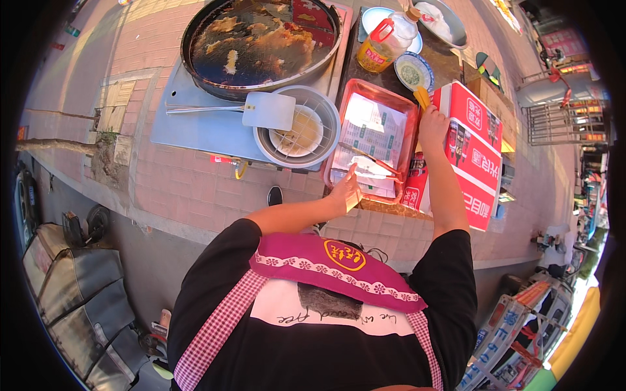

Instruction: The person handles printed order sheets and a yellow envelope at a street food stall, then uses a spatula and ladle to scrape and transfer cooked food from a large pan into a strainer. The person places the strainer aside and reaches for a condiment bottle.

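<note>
My right hand (434, 124) grips a flat yellow utensil (421, 97) by its near end. Its far end reaches the rim of a blue-and-white bowl (414, 72) with bits of green in it. A red patterned carton (469, 146) stands right beside that hand. My left hand (346, 190) is empty, fingers apart, at the near left edge of a red plastic tray (413, 119). Printed sheets (374, 127) line the tray, and a slim red-handled tool (379, 161) lies across them.
Left of the tray, a grey basin (335, 122) under a wire rack carries a flat metal spatula (269, 110). Beyond is a large round griddle (261, 44) with browned food scraps. An oil jug (386, 41), a plate (379, 17) and a metal bowl (442, 24) stand at the back.
</note>
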Demonstrator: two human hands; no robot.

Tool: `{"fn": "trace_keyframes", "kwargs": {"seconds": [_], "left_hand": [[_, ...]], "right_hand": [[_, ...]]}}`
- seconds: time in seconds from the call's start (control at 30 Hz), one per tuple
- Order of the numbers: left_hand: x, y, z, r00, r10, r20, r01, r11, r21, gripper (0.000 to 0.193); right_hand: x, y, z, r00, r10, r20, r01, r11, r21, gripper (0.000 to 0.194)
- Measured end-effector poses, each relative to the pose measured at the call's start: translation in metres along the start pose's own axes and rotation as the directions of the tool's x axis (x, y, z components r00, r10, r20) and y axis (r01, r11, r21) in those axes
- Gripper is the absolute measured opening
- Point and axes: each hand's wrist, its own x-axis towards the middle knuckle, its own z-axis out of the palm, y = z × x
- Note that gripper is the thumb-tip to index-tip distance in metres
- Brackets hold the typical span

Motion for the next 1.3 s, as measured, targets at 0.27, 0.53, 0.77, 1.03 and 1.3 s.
{"fn": "trace_keyframes", "kwargs": {"seconds": [0.27, 0.53, 0.77, 1.03, 1.3], "left_hand": [[-0.028, -0.042, -0.047, 0.992, -0.122, -0.011, 0.103, 0.879, -0.465, 0.020], [-0.022, -0.042, -0.045, 0.997, -0.080, 0.015, 0.074, 0.806, -0.587, 0.019], [-0.019, -0.037, -0.045, 0.993, -0.118, 0.026, 0.109, 0.780, -0.616, 0.017], [-0.112, -0.066, -0.049, 0.810, -0.510, -0.290, 0.059, 0.562, -0.825, 0.028], [-0.208, -0.061, 0.010, 0.128, -0.891, 0.436, 0.538, -0.306, -0.785, 0.030]], "right_hand": [[0.005, -0.008, -0.005, 0.980, 0.079, 0.182, -0.117, 0.971, 0.207, 0.041], [-0.023, -0.033, -0.033, 0.927, 0.188, 0.324, -0.291, 0.906, 0.308, 0.049], [-0.059, 0.064, -0.098, 0.855, 0.515, 0.062, -0.442, 0.660, 0.608, 0.048], [-0.094, 0.279, 0.083, 0.616, 0.746, 0.253, -0.699, 0.370, 0.611, 0.062], [-0.094, 0.313, 0.178, 0.492, 0.717, 0.494, -0.620, -0.110, 0.777, 0.073]]}}
